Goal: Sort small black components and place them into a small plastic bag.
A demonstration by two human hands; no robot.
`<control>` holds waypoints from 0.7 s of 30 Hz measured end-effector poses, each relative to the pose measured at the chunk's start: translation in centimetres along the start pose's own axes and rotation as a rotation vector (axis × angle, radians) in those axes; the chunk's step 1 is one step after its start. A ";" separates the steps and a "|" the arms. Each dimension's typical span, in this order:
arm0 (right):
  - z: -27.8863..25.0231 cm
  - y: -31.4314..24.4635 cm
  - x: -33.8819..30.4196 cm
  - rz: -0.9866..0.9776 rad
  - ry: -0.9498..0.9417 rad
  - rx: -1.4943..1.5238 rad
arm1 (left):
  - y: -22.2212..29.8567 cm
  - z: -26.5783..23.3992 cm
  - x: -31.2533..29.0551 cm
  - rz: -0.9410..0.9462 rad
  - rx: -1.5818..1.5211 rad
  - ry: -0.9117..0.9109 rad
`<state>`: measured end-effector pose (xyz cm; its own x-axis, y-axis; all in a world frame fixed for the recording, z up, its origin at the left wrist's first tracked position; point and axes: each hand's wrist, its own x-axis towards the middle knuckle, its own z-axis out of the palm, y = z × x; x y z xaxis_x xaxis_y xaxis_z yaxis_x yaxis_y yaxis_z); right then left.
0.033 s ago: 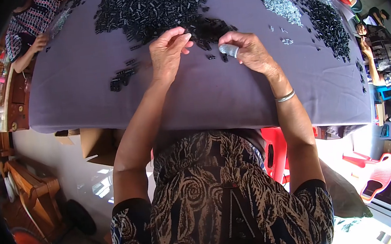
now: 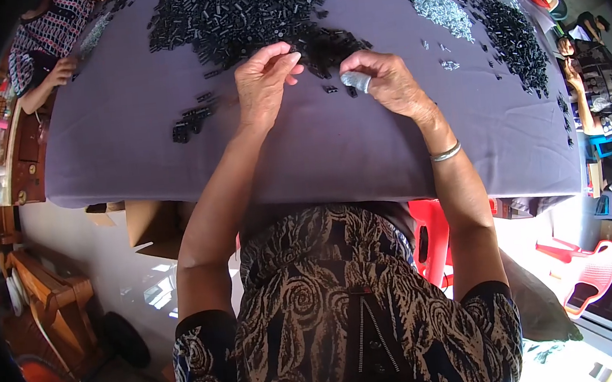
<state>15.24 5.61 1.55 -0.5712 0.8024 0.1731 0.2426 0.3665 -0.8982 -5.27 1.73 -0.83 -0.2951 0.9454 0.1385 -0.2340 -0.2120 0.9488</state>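
My left hand [image 2: 260, 85] is above the table, thumb and fingertips pinched together at the edge of a big pile of small black cylindrical parts [image 2: 230, 14]. A tiny dark bit shows by its fingertips, too small to name. My right hand [image 2: 390, 85] is a short way to the right, its fingers also closed together. A silvery-grey wrap [image 2: 356, 81] covers its thumb; whatever the fingertips pinch is hidden. Between and beyond the hands, a few black parts [image 2: 331, 89] lie loose. A small cluster of black parts [image 2: 191, 123] sits left of my left hand.
A purple-grey cloth [image 2: 117, 143] covers the table. Silvery small parts [image 2: 440, 12] and another black pile [image 2: 515, 45] lie on the right. People sit at the far left and right. A red plastic stool [image 2: 432, 241] and a cardboard box [image 2: 154, 224] stand below the near edge.
My right hand has shifted very slightly left, toward my left hand. The left hand stays almost in the same place, and the piles look unchanged.
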 end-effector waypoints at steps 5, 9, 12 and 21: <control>1.0 -0.9 0.3 -0.390 0.006 -0.499 | -0.3 0.0 -0.2 0.008 -0.016 -0.029; 2.5 -0.9 -0.3 -0.417 -0.021 -0.720 | -0.2 0.1 -0.5 -0.023 -0.026 -0.036; 3.2 -1.8 -0.5 -0.491 -0.061 -0.916 | -0.2 0.6 -1.0 -0.019 0.034 -0.077; 0.9 -0.4 0.0 -0.082 0.140 0.072 | -0.4 1.3 -1.5 -0.013 0.026 -0.168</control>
<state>14.48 5.03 1.51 -0.4710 0.8307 0.2970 0.1397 0.4027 -0.9046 -3.51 0.71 -1.08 -0.1321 0.9767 0.1693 -0.2118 -0.1947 0.9577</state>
